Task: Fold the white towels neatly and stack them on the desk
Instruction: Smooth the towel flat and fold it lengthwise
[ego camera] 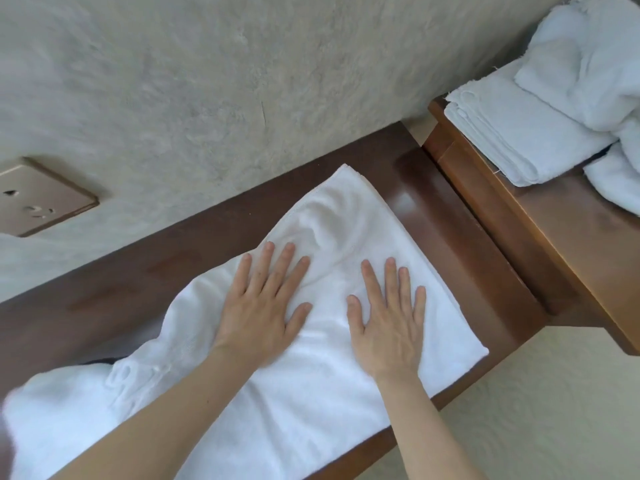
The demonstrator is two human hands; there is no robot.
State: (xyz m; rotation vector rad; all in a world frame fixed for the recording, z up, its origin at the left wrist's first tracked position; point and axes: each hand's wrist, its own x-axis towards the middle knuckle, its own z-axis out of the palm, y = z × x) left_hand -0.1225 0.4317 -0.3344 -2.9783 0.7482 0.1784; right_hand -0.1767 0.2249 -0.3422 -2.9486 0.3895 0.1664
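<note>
A white towel (346,223) lies lengthwise along the dark brown desk (440,216), partly folded, with wrinkles near its far end. My left hand (266,306) presses flat on it with straight, spread fingers. My right hand (391,320) lies flat on the towel just to the right, fingers also straight. The towel's near end bunches up at the lower left. On a lighter wooden table (554,237) at the upper right sits a folded white towel (512,133), with loose crumpled white towels (595,57) behind and beside it.
A textured grey wall (242,81) runs along the desk's far side, with a beige wall socket (38,199) at the left. Pale floor (554,410) shows at the lower right, past the desk's front edge.
</note>
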